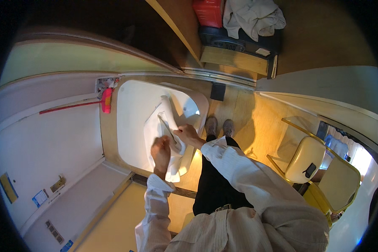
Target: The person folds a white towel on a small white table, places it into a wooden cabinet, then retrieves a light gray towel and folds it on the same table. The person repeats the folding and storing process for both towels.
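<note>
A white garment [152, 126], seemingly a shirt, lies loosely spread on a white round-cornered tabletop [130, 126]. One sleeve-like strip of it points toward the far side, and its near end hangs over the table's edge. My right hand [186, 134] pinches the cloth near an opening at its right side. Just to the left, my left hand [161, 151] is curled above the same garment. Its fingertips are blurred and turned away, so whether they grip the cloth is hidden.
A pink broom [106, 100] lies by the wall at left. Past the table, a small dark object [218, 91] rests on the floor near a sliding-door track. A black safe [236, 42] bears a red container [209, 12] and crumpled cloth [253, 19]. At right stands a gold-framed chair [305, 159] with a dark item on it.
</note>
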A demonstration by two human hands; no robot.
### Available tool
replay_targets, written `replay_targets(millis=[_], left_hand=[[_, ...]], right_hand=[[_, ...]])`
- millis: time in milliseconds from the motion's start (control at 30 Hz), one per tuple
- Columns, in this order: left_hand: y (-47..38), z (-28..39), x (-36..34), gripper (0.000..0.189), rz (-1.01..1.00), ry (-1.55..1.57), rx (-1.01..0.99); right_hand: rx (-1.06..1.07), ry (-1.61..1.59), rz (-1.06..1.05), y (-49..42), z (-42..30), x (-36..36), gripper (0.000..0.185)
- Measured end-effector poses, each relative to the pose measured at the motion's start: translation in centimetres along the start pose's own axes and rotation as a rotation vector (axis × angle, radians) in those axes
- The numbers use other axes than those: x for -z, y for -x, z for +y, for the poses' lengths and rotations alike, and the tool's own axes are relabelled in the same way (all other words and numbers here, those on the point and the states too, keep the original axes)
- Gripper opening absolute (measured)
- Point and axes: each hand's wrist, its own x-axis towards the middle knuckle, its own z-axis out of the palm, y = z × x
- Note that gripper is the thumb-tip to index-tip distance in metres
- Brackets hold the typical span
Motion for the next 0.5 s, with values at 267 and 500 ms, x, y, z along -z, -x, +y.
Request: replay_targets(millis=[267, 500], left_hand=[[-9.2, -2.7, -6.5, 0.057, -0.260, -0.252, -0.149], [-9.6, -8.4, -6.4, 0.021, -0.362, -0.812, -0.124]], right_hand=[[-0.003, 0.103, 0.042, 4.5, 1.8, 1.7, 0.044], [-0.030, 0.201, 0.088, 5.0, 2.9, 0.3, 0.042]])
